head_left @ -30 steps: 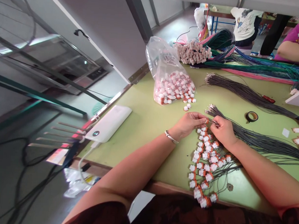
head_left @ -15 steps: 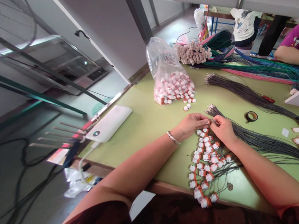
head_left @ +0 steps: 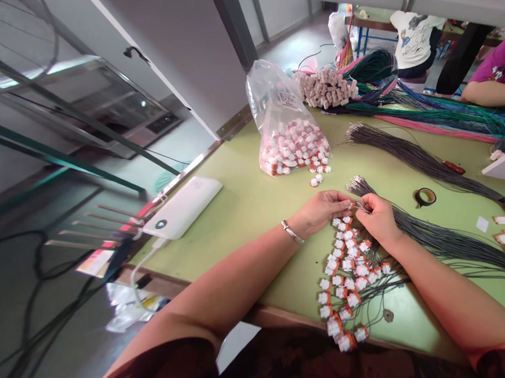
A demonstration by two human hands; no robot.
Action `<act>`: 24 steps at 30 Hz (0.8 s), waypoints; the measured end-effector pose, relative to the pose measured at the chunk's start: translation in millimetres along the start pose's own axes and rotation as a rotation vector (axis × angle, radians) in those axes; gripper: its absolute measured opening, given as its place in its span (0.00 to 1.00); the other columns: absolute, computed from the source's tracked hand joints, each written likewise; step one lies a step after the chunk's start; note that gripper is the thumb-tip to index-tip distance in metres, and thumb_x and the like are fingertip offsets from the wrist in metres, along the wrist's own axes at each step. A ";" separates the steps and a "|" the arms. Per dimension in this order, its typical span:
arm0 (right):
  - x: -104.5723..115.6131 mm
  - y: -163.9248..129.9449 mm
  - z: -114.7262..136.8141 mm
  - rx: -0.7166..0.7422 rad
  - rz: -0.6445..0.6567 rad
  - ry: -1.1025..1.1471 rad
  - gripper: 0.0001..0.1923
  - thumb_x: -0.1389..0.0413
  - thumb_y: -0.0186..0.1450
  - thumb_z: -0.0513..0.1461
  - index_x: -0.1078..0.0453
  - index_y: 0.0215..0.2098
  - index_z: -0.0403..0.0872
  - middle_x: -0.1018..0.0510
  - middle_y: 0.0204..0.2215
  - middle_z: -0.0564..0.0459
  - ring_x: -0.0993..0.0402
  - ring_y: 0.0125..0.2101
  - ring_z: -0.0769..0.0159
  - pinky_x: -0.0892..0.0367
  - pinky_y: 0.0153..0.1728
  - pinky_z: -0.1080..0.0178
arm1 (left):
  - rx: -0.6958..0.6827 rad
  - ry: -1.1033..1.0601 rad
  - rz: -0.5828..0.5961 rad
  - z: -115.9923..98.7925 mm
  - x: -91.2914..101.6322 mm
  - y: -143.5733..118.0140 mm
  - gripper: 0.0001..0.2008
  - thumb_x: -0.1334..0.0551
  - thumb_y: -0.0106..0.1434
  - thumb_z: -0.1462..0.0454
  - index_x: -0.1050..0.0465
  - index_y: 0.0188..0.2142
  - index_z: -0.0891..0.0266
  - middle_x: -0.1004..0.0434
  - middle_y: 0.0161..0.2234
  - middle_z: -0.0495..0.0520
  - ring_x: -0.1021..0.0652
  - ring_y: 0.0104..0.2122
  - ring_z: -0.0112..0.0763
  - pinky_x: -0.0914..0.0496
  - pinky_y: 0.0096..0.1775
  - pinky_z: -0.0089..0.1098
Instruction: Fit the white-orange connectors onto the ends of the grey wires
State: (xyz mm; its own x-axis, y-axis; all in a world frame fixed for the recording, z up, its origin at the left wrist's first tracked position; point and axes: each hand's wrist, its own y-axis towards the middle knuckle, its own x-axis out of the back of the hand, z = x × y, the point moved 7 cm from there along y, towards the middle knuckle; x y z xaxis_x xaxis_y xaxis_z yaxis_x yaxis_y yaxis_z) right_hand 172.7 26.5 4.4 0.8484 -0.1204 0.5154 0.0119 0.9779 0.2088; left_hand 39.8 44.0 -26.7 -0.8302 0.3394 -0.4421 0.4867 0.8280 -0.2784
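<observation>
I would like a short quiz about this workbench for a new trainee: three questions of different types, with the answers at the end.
1. What is between the fingertips of the left hand?
A) a flat white plastic power bank
B) a small orange plastic connector
C) a thick white cable

2. True or false: the ring-shaped roll of black tape lies between two long bundles of thin dark wires.

3. Complete: the loose white-and-orange connectors are mostly inside a ____ made of transparent plastic, on the pale green tabletop.

Key:
1. B
2. True
3. bag
</observation>
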 end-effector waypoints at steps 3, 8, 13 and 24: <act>-1.0 0.2 -1.4 0.001 0.003 -0.025 0.04 0.47 0.50 0.39 0.37 0.23 0.47 0.35 0.16 0.60 0.43 0.18 0.72 0.45 0.23 0.66 | -0.001 0.008 -0.001 1.4 -1.1 3.0 0.12 0.27 0.48 0.64 0.24 0.30 0.70 0.21 0.29 0.54 0.23 0.28 0.23 0.28 0.38 0.27; -0.6 1.5 -4.7 -0.038 0.018 0.053 0.04 0.45 0.50 0.40 0.35 0.23 0.47 0.35 0.16 0.60 0.44 0.18 0.72 0.45 0.22 0.66 | -0.035 0.101 0.024 -2.4 -3.9 2.8 0.14 0.28 0.47 0.62 0.23 0.31 0.69 0.24 0.24 0.52 0.27 0.23 0.22 0.32 0.29 0.26; 5.0 3.2 -10.3 -0.200 -0.029 0.394 0.10 0.43 0.54 0.45 0.31 0.27 0.47 0.29 0.19 0.57 0.35 0.22 0.68 0.38 0.25 0.65 | -0.083 0.493 0.122 -16.0 -15.8 -11.2 0.08 0.32 0.52 0.64 0.22 0.31 0.67 0.24 0.23 0.51 0.29 0.23 0.23 0.34 0.28 0.27; 1.5 0.8 -4.0 -0.185 0.051 0.364 0.10 0.46 0.55 0.42 0.26 0.25 0.46 0.28 0.18 0.55 0.32 0.25 0.66 0.40 0.28 0.63 | -0.666 1.515 -0.571 -76.0 38.6 -1.2 0.11 0.36 0.58 0.62 0.22 0.40 0.62 0.24 0.38 0.61 0.29 0.45 0.47 0.36 0.49 0.46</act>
State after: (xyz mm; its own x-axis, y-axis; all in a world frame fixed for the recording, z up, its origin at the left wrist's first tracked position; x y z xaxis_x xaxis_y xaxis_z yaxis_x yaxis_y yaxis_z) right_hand 176.0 27.8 2.0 0.9818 -0.0356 0.1867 0.0323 0.9993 0.0205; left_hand -13.4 90.1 21.4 -0.5301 -0.2751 0.8020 0.2064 0.8756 0.4368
